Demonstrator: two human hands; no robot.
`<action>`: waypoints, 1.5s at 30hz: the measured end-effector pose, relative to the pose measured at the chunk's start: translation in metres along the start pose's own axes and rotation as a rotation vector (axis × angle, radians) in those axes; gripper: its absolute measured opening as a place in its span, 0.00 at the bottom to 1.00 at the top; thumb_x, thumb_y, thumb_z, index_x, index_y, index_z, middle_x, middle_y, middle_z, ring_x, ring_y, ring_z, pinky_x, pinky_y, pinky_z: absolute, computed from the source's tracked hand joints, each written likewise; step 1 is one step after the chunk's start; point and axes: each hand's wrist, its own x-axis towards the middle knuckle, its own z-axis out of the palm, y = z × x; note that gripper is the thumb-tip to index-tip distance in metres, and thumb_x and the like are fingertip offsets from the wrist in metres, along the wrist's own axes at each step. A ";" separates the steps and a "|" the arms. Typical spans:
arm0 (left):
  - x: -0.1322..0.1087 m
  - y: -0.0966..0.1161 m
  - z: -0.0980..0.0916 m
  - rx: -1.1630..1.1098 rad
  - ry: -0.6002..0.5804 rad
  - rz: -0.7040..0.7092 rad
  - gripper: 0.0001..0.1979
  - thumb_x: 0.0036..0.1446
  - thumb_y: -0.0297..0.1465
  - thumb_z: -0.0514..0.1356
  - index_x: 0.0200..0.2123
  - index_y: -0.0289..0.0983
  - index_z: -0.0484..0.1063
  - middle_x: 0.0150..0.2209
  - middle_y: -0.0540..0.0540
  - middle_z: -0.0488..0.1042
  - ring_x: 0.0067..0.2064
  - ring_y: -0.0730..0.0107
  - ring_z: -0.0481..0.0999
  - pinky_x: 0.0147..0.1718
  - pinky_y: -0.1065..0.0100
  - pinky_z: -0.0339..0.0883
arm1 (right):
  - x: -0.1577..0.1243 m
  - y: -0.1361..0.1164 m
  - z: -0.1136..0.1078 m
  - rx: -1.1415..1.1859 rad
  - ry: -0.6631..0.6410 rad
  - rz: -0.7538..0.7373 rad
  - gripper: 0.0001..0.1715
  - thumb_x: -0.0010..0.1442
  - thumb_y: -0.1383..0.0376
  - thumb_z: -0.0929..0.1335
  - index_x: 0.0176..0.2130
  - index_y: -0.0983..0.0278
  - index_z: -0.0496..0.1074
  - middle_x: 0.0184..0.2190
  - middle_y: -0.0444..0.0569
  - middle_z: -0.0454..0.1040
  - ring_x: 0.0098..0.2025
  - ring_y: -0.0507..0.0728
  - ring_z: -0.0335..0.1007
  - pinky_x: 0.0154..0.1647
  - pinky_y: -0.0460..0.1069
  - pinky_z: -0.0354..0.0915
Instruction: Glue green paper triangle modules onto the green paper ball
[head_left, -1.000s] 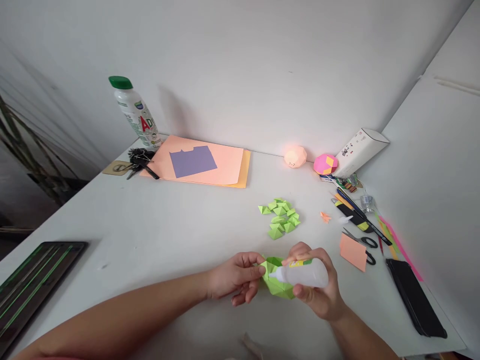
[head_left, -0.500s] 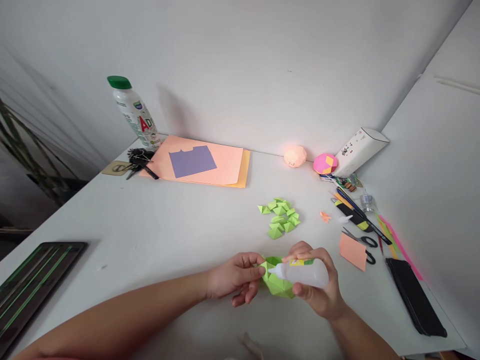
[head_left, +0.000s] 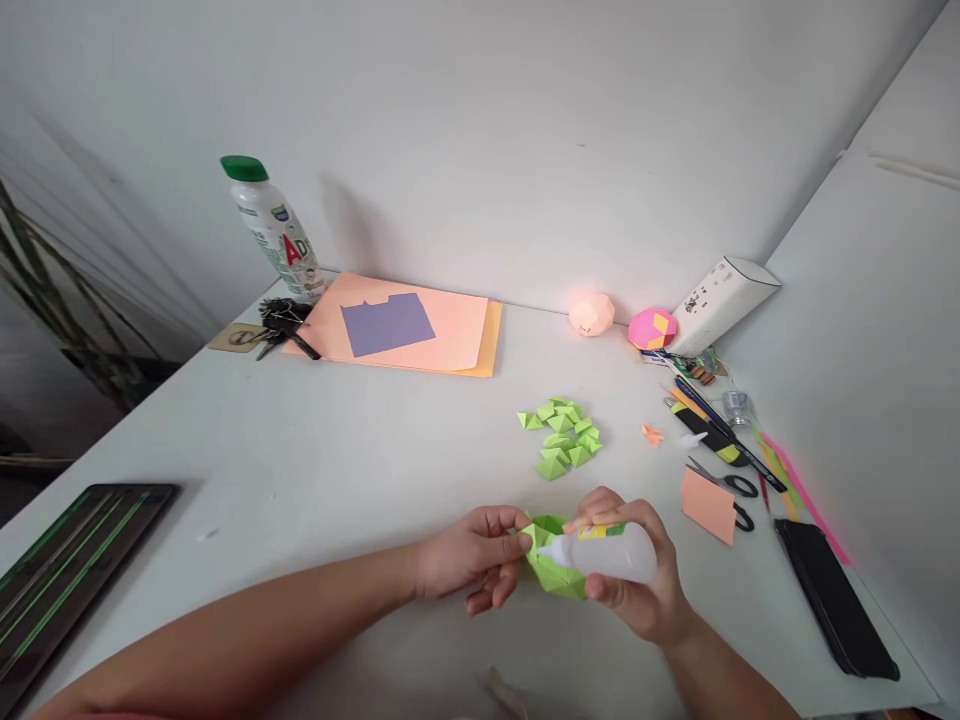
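Note:
My left hand (head_left: 469, 555) pinches the left edge of a green folded paper model (head_left: 556, 575) just above the white table (head_left: 337, 470). My right hand (head_left: 637, 585) is wrapped round a small white glue bottle (head_left: 611, 552) lying sideways, its nozzle pointing left onto the model. Behind my hands lies a pile of several small green folded paper pieces (head_left: 562, 436).
At the back lie peach sheets with a purple piece (head_left: 397, 325), keys (head_left: 281, 320) and a green-capped bottle (head_left: 274, 228). A glowing lamp (head_left: 591, 313), a pink paper ball (head_left: 651, 329) and a white box (head_left: 721, 290) stand right. Scissors (head_left: 727, 485), pens, a black phone (head_left: 836, 600) and a tablet (head_left: 60, 565) lie near the edges.
Both hands, the model and the glue bottle stay almost where they were. The view has shifted a little.

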 end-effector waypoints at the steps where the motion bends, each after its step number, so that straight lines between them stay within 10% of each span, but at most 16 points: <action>1: 0.000 0.001 0.000 -0.001 -0.003 0.003 0.20 0.51 0.46 0.62 0.35 0.39 0.59 0.12 0.56 0.71 0.07 0.78 0.58 0.05 0.79 0.48 | 0.000 0.001 0.000 0.007 -0.001 0.004 0.18 0.53 0.55 0.72 0.42 0.54 0.65 0.34 0.48 0.74 0.36 0.58 0.65 0.35 0.54 0.66; 18: -0.001 0.000 -0.001 -0.020 -0.043 0.025 0.18 0.52 0.44 0.62 0.34 0.38 0.60 0.13 0.55 0.72 0.07 0.78 0.60 0.05 0.80 0.50 | -0.002 0.003 0.000 0.139 0.090 0.089 0.17 0.54 0.56 0.72 0.42 0.54 0.65 0.36 0.46 0.71 0.41 0.56 0.69 0.40 0.52 0.67; 27: 0.000 -0.007 -0.005 -0.100 -0.087 0.064 0.15 0.54 0.42 0.61 0.36 0.38 0.61 0.13 0.55 0.73 0.07 0.78 0.59 0.05 0.80 0.48 | 0.014 0.008 -0.027 0.155 0.426 0.099 0.16 0.57 0.64 0.70 0.43 0.54 0.62 0.46 0.47 0.71 0.26 0.50 0.69 0.37 0.54 0.67; 35: 0.001 -0.011 -0.005 -0.027 -0.054 0.084 0.17 0.53 0.43 0.62 0.34 0.39 0.60 0.13 0.56 0.72 0.07 0.79 0.58 0.05 0.80 0.48 | 0.028 0.063 -0.104 -0.507 0.524 0.250 0.17 0.52 0.60 0.68 0.40 0.58 0.60 0.52 0.54 0.64 0.49 0.60 0.68 0.48 0.58 0.65; 45: 0.001 -0.011 -0.004 0.011 -0.036 0.096 0.17 0.54 0.43 0.62 0.34 0.38 0.60 0.13 0.56 0.71 0.07 0.80 0.59 0.06 0.81 0.50 | 0.024 0.082 -0.098 -0.949 0.257 0.260 0.05 0.50 0.70 0.64 0.29 0.61 0.67 0.46 0.56 0.68 0.56 0.67 0.59 0.53 0.61 0.58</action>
